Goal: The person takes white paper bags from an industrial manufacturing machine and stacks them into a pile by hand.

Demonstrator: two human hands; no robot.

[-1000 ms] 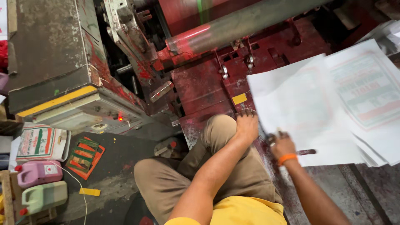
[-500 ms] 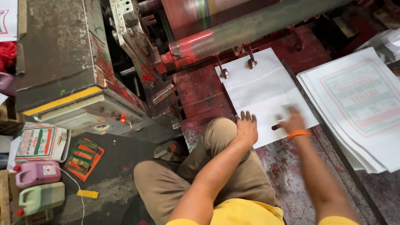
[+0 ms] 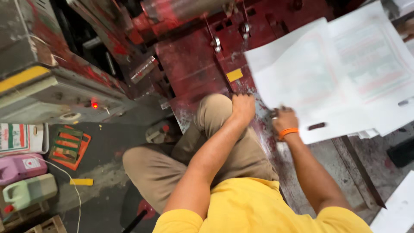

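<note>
The red, ink-stained printing machine fills the top of the view, and across its feed bench a large white printed sheet lies partly over the stack of printed sheets at the right, blurred as if in motion. The step in hand looks like moving one sheet between machine and stack. The right hand, with an orange wristband, has its fingers closed on the sheet's near edge; the left hand rests curled on the knee, holding nothing; the next move calls for squaring the sheet's edges.
</note>
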